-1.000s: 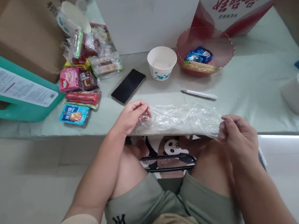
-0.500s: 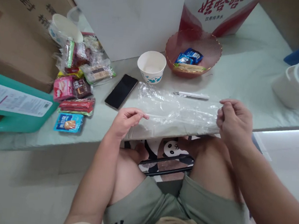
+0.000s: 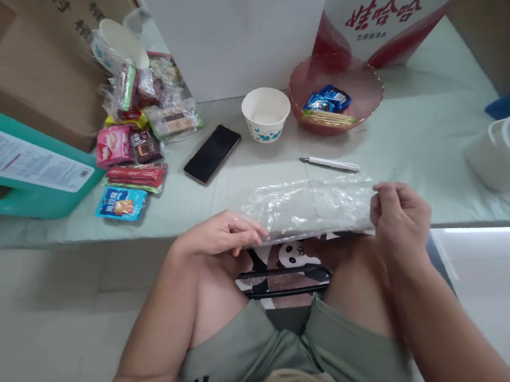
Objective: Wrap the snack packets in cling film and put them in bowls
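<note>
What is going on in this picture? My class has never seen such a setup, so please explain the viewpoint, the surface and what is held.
There is no machine here, just a seated person's bare hands. A camera worn on the head looks forward and down, so we see nearly what the person sees.

The right hand grips one end of some crinkly clear plastic film. The left hand is at the other end; whether its fingers pinch it is hard to tell.

On the cloth-covered table lie a smartphone, a slim white pen-like tool, a paper bowl, wrapped snacks and a pink gold-rimmed bowl holding blue packets.
</note>
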Demonstrator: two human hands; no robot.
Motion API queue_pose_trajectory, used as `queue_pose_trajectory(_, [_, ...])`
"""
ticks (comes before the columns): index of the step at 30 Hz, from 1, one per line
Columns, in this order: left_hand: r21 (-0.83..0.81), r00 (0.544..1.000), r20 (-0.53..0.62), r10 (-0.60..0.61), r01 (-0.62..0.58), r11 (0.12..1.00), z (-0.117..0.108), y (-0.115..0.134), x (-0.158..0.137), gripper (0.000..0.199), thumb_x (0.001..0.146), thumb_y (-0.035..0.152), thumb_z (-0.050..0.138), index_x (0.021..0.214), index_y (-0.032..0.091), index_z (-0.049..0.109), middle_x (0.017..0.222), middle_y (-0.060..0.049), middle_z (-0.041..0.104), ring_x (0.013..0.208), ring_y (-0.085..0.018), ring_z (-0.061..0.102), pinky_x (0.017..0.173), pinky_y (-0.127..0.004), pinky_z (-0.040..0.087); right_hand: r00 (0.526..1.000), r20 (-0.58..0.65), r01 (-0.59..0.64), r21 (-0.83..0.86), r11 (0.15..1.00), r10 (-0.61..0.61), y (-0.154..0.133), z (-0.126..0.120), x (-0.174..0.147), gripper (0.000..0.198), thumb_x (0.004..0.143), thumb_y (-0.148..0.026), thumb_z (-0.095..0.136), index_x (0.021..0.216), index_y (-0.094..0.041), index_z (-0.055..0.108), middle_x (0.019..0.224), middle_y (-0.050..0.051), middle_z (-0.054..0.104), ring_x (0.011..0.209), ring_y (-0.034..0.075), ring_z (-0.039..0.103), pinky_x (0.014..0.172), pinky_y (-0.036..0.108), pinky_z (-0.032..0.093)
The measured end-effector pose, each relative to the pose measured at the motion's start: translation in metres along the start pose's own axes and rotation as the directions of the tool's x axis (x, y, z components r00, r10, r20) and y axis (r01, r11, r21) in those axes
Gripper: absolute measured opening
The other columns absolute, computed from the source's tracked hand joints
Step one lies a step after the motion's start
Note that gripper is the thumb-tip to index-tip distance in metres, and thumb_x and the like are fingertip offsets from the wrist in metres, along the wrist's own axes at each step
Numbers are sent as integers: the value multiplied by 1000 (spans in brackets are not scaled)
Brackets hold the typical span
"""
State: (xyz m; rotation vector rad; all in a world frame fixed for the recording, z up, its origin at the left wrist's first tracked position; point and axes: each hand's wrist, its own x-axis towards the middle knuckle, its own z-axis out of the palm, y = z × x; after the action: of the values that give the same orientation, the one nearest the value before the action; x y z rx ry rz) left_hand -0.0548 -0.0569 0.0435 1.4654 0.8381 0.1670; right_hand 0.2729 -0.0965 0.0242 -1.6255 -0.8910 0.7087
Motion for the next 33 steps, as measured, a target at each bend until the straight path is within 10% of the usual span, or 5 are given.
queue_pose_trajectory(5, [10, 984, 127, -124, 124, 992, -2, -2, 3, 47, 73, 48, 80, 112, 21, 79, 73, -3, 76, 45, -8, 51, 44, -18, 38, 999, 16, -36, -263, 964, 42, 20, -15, -5, 24, 86, -45, 60, 80, -23, 68, 63, 0, 57, 53, 13, 47, 51, 28, 34])
queue_pose_trajectory(8, [-33, 996, 7, -87, 87, 996, 3, 1, 10, 36, 78, 47, 74, 101, 20, 79, 97, -7, 80, 46, -6, 47, 45, -20, 39, 998, 47, -18, -379, 925, 38, 23, -11, 3, 24, 83, -42, 58, 79, -22, 70, 65, 1, 62, 61, 15, 54, 58, 28, 39])
queue_pose_trajectory(22, [414, 908, -401, -121, 297, 861, 6, -3, 15, 31, 85, 31, 54, 57, 19, 62, 56, 0, 62, 55, -14, 51, 56, -27, 33, 993, 99, 117, -698, 706, -66, 24, 14, 26, 22, 85, -43, 65, 84, -22, 70, 90, 8, 68, 80, 23, 58, 75, 37, 43])
queue_pose_trajectory(27, [428, 714, -691, 111, 281, 859, 21, 1, 26, 38, 88, 49, 61, 107, 18, 72, 111, -11, 74, 103, -26, 65, 88, -37, 49, 964, 175, 263, -708, 656, -199, 34, 16, 31, 14, 87, -35, 65, 85, -21, 69, 106, 11, 64, 104, 29, 56, 92, 44, 45])
queue_pose_trajectory(33, [617, 825, -542, 160, 262, 742, 53, -4, 50, 22, 83, 35, 72, 95, 16, 71, 128, -17, 61, 126, -37, 52, 108, -52, 45, 961, 203, 276, -722, 634, -188, 40, 18, 36, 14, 87, -34, 65, 87, -20, 68, 109, 14, 64, 107, 32, 54, 97, 48, 43])
